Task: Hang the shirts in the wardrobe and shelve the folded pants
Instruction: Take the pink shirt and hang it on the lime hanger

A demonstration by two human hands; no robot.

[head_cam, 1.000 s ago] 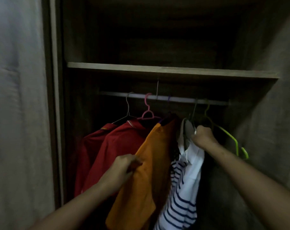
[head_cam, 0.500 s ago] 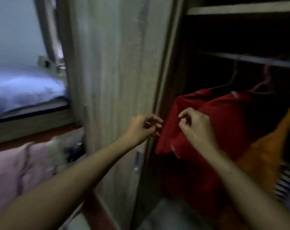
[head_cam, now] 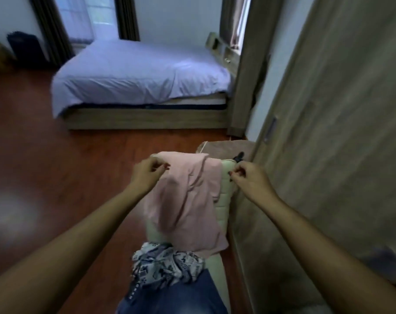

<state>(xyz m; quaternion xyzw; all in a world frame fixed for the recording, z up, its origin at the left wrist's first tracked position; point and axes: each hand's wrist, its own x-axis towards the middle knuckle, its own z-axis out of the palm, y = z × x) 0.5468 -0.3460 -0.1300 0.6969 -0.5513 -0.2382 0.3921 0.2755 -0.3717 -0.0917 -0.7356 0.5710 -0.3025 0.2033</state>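
Note:
A pink garment [head_cam: 188, 198] lies draped over a pale green padded bench [head_cam: 224, 200] beside the wardrobe door [head_cam: 333, 114]. Nearer to me on the bench lie a crumpled grey-and-white patterned garment [head_cam: 167, 266] and blue jeans [head_cam: 169, 298]. My left hand [head_cam: 149, 174] hovers at the pink garment's upper left corner with its fingers curled in; I cannot tell whether it touches the cloth. My right hand [head_cam: 247, 176] hangs over the bench's right edge, its fingers curled with nothing in them. The wardrobe's inside and the hung shirts are out of view.
A bed with a lilac cover [head_cam: 142, 69] stands across the red-brown wooden floor [head_cam: 56, 166]. A brown cushion [head_cam: 224, 146] and a small black object [head_cam: 239, 155] lie past the bench. Dark curtains [head_cam: 52, 30] and a dark box [head_cam: 24, 48] stand at the far left.
My view has swung left from the wardrobe's hung shirts to the bench. Both hands left the red shirts and now reach over the pink garment.

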